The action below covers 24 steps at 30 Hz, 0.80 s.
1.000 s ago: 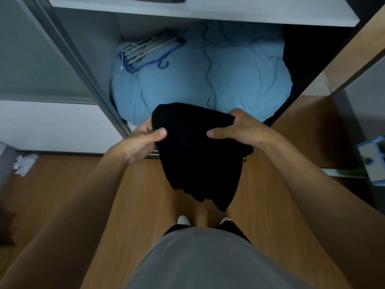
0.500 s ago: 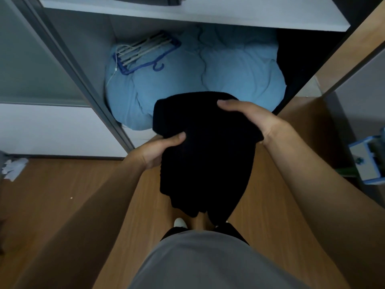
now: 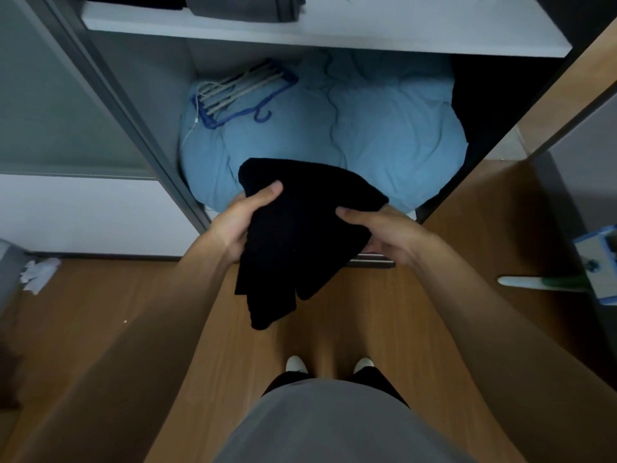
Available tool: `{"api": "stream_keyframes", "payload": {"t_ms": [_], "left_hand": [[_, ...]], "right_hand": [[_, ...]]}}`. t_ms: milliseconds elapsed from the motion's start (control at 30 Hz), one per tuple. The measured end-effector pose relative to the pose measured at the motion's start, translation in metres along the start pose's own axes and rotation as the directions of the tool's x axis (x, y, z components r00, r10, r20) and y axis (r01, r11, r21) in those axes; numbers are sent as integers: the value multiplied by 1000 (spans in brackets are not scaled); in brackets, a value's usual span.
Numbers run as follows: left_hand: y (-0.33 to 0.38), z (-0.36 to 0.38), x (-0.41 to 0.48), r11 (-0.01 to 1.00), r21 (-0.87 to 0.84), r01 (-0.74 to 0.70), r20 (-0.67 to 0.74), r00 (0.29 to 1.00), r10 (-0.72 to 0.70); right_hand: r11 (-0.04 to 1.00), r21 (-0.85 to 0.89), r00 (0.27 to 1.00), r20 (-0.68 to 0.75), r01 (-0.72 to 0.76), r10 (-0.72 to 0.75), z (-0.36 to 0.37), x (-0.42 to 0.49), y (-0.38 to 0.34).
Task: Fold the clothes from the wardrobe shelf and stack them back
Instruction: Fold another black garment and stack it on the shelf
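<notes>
Operator: Right hand (image 3: 377, 230) moved from far edge to right side of black garment (image 3: 300, 235).
Inspector: Grip? Location?
Operator: Fingers (image 3: 272, 190) of left hand (image 3: 240, 222) and right hand clamped on it; held above floor (image 3: 133, 329), before blue bedding (image 3: 384, 138).

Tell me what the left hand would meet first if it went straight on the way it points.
Likely the light blue bedding just ahead. The left hand, gripping the black garment, points forward and slightly right toward it. Depth is unclear, so the gap between them cannot be judged.

White wardrobe shelf (image 3: 400, 31) — folded grey cloth (image 3: 243, 8) on it; blue bedding (image 3: 384, 135) in the compartment below
</notes>
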<state>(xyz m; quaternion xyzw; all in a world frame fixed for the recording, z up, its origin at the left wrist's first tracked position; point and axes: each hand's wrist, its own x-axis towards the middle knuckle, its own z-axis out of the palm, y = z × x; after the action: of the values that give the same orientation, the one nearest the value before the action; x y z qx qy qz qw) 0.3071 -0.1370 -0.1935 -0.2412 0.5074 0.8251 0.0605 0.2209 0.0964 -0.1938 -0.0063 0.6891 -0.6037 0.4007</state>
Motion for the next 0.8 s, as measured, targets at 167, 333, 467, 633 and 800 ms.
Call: {"api": "stream_keyframes", "payload": {"t_ms": [167,333,467,633,800], "left_hand": [[17,-22,7,950,298,-97,109,992,67],[37,-17,22,856,485,-179,-30,975,221],[57,-10,43,846,486,-218,-21,965,260],[81,0,72,944,145,-296,39,955,293],[85,11,93,931,-112,-348,-3,937,350]], "right_hand": [[997,-42,997,-48,-61,59,-11,7,-30],[952,305,998,54,3,-20,-10,9,-56],[818,540,980,-132,198,-150,-1,34,-75],[638,709,943,-119,299,-310,29,69,-124],[562,700,888,-251,441,-385,35,81,-153]]}}
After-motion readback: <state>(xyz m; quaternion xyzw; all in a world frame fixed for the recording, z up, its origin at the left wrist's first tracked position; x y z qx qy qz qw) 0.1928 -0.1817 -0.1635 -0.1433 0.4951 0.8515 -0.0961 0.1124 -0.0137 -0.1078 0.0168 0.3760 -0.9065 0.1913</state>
